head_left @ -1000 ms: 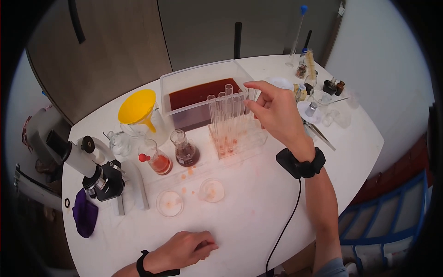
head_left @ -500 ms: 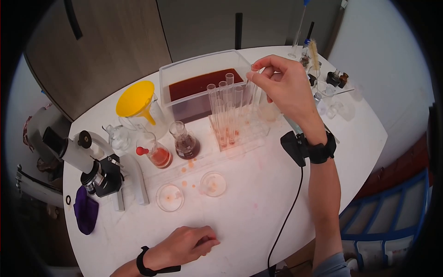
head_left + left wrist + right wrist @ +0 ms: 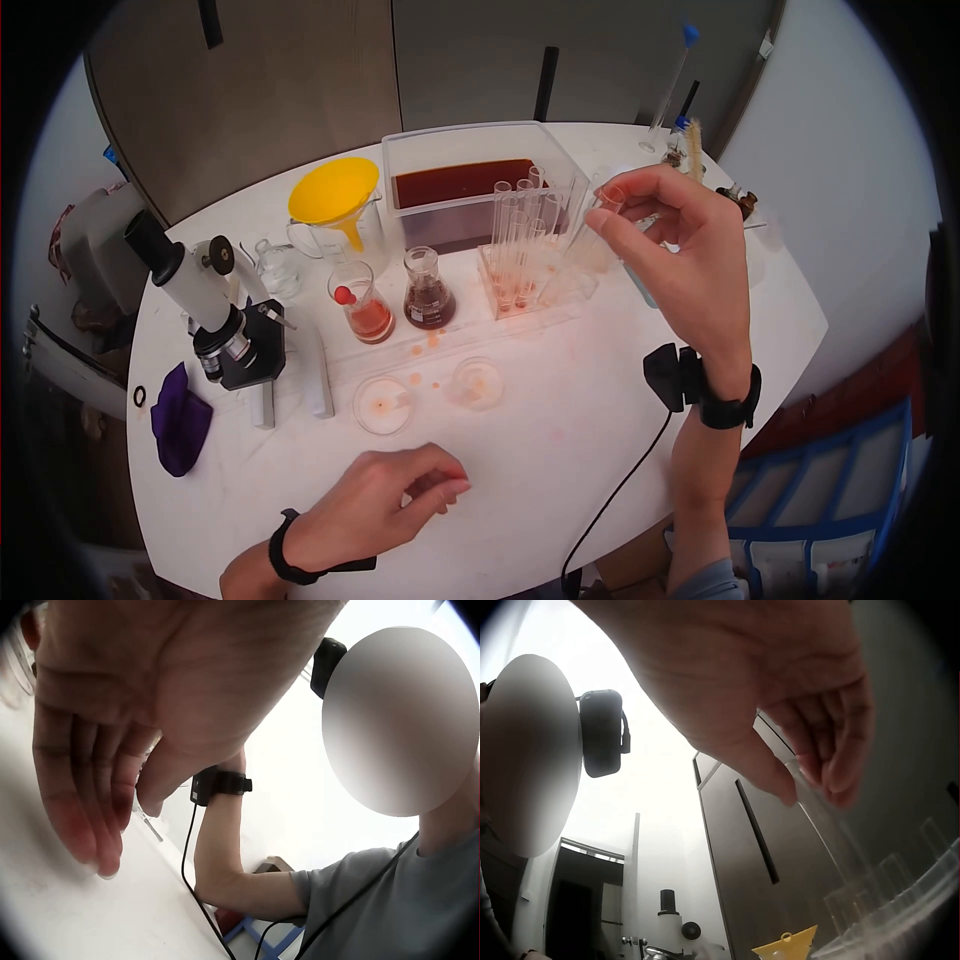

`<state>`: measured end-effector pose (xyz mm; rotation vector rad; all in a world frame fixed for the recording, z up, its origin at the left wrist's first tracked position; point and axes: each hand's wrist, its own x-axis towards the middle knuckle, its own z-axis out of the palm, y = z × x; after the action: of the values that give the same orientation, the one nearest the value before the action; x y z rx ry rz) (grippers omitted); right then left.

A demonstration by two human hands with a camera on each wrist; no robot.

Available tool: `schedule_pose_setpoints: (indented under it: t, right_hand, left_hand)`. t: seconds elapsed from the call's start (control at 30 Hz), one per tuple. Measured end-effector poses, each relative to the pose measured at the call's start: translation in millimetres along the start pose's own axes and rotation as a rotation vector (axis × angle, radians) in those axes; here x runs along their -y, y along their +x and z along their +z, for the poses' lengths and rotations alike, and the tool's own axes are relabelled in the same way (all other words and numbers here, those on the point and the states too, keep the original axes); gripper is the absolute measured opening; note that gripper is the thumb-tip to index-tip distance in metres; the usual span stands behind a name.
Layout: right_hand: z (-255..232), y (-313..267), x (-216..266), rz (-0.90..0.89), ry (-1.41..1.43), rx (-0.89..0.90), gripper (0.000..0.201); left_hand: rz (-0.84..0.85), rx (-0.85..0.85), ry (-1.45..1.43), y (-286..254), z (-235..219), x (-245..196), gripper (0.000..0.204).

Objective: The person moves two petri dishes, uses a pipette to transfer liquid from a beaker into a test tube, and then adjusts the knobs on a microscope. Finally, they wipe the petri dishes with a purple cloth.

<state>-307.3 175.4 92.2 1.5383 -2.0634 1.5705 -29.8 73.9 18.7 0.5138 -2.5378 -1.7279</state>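
Note:
My right hand is raised at the right of a clear rack. It pinches a glass test tube near the top, between thumb and fingertips. The tube slants, its lower part toward the rack; in the right wrist view the same tube runs down from the fingertips. Several other test tubes stand upright in the rack with reddish matter at their bottoms. My left hand hovers low over the front of the table, fingers loosely bent, holding nothing. Its palm and bare fingers fill the left wrist view.
Two petri dishes lie mid-table, with orange drops nearby. Behind stand flasks of red liquid and dark liquid, a yellow funnel on a jug, and a bin of dark red liquid. A microscope stands left.
My right hand has closed its fingertips on a test tube at the rack's right and tilted it, moving right and lower in view. The left hand stays low, and the head view has shifted.

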Motion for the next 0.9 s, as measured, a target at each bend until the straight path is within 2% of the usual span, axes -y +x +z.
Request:
schedule_pose_setpoints:
  t: [0.03, 0.07, 0.13, 0.23, 0.3, 0.43, 0.53, 0.57, 0.63, 0.8, 0.9]
  right_hand:
    - [6.3, -3.0, 6.9, -0.018, 0.056, 0.011, 0.015]
    - [12.4, -7.4, 14.8, -0.022, 0.061, 0.013, 0.015]
    - [26.2, -16.3, 30.8, -0.100, 0.186, 0.134, 0.014]
    - [49.9, -24.8, 47.0, -0.220, 0.295, 0.291, 0.014]
    - [64.8, -27.7, 53.2, -0.236, 0.343, 0.378, 0.016]
    - [86.3, -28.3, 58.4, -0.217, 0.404, 0.464, 0.021]
    - [91.3, -23.1, 56.5, -0.177, 0.399, 0.423, 0.025]
    - [91.5, -16.1, 42.7, -0.045, 0.359, 0.378, 0.026]
    - [100.2, -14.9, 27.8, -0.061, 0.277, 0.362, 0.023]
    - [123.1, -13.0, 16.2, -0.163, 0.072, 0.329, 0.017]
    - [123.3, -7.1, 19.8, -0.160, 0.061, 0.338, 0.016]
  left_hand:
    - [0.001, -0.081, 0.037, -2.8, -6.7, -8.9, 0.015]
    - [-0.001, -0.088, 0.039, -2.6, -8.6, -8.1, 0.015]
    - [0.317, -0.474, 0.109, 0.1, -9.3, -2.2, 0.023]
    - [0.387, -0.562, 0.140, 3.3, -7.8, -4.5, 0.032]
    - [0.443, -0.584, 0.160, 3.8, -8.2, -1.0, 0.035]
    - [0.342, -0.516, 0.067, -3.4, -20.7, 5.4, 0.031]
    - [0.300, -0.640, -0.001, -6.7, -36.1, 0.2, 0.027]
    - [0.310, -0.709, -0.043, -7.8, -43.7, 0.2, 0.025]
    - [0.304, -0.807, -0.119, -9.3, -55.0, 1.4, 0.021]
    - [0.297, -0.838, -0.079, -7.3, -65.5, 6.0, 0.020]
    - [0.224, -0.824, -0.101, -7.2, -66.9, 5.3, 0.024]
